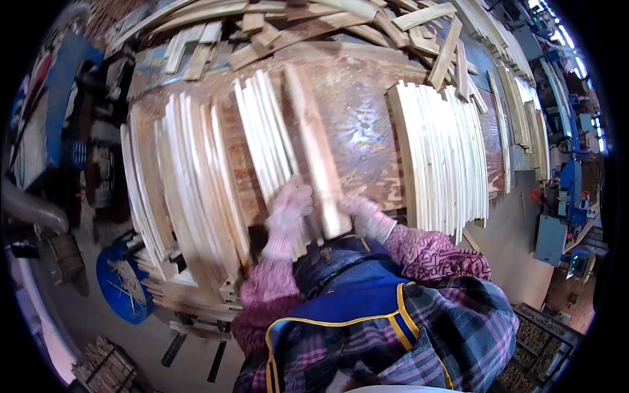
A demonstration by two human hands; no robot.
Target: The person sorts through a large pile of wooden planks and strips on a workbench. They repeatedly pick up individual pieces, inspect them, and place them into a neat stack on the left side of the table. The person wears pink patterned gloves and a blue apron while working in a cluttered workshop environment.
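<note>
Your gloved left hand (288, 209) and right hand (367, 216) were both closed on the near end of a long wooden slat (314, 147) at the desk (360, 124) centre. It looked light and stiff, best gripped at that end.

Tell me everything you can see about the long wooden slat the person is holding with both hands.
The slat is a long, flat strip of pale bare wood, blurred as if in motion. It lies lengthwise on the worn plywood table, running away from the person and leaning slightly left at its far end. The gloved left hand and gloved right hand hold its near end. A bundle of thinner slats lies close on its left; whether they touch is unclear.
</note>
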